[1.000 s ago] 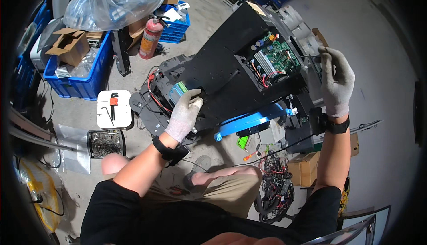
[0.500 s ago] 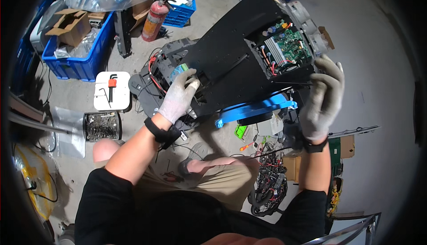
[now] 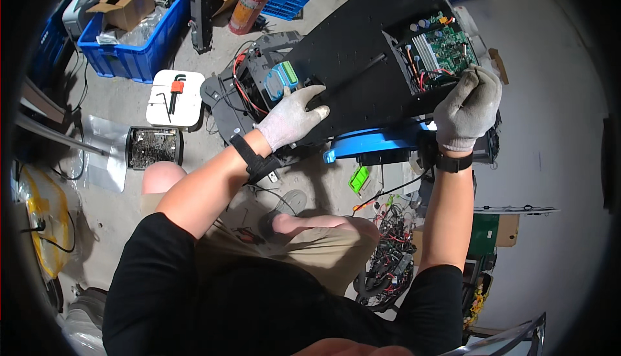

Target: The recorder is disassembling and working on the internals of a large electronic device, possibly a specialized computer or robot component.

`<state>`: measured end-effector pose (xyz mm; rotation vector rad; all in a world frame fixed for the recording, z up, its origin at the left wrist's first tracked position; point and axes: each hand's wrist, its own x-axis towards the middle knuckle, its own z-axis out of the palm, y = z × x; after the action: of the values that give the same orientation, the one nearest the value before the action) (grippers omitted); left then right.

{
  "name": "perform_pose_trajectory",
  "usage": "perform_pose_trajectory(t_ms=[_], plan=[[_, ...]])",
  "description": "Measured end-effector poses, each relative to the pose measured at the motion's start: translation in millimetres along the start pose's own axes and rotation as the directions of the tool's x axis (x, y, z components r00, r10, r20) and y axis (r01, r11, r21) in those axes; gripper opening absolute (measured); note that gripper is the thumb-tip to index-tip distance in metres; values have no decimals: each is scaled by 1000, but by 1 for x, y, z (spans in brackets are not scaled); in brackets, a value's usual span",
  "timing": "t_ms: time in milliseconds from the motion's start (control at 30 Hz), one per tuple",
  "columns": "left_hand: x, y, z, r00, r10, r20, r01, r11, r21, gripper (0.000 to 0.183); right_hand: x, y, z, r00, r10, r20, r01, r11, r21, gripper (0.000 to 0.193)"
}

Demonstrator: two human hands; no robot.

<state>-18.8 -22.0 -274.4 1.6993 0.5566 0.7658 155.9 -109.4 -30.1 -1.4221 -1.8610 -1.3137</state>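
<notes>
Head: extinguisher (image 3: 250,10) near black machine (image 3: 343,45)

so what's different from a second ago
The right hand has moved left to the circuit board's lower right corner, fingers bunched; its grip is unclear. The left hand has spread its thumb and fingers. The board remains in its housing.

The machine (image 3: 343,52) stretched before the person, a circuit board (image 3: 446,52) set in an opening toward its right end. The left hand (image 3: 294,118) was at the machine's near side, the right hand (image 3: 469,107) just beside the board. Left of the machine, hex keys (image 3: 176,88) lay on a slab (image 3: 193,100); a tray (image 3: 154,167) of small parts sat nearer. Behind the slab stood a crate (image 3: 123,62) with a box (image 3: 132,10) in it.
</notes>
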Motion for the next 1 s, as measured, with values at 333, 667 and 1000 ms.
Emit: perform_pose_trajectory(t_ms=[333,667,1000], plan=[[-24,-1,-22,983,-44,-179,40,999,-29,35,2,2,0,999,-4,35,6,998,-58,11],[-66,13,-50,986,-57,-158,43,995,-88,33,12,-15,-3,998,64,-18,-64,998,28,11],[-47,28,-29,998,-9,-65,5,998,-55,34,20,-18,-17,964,244,109,-265,922,281,12]])
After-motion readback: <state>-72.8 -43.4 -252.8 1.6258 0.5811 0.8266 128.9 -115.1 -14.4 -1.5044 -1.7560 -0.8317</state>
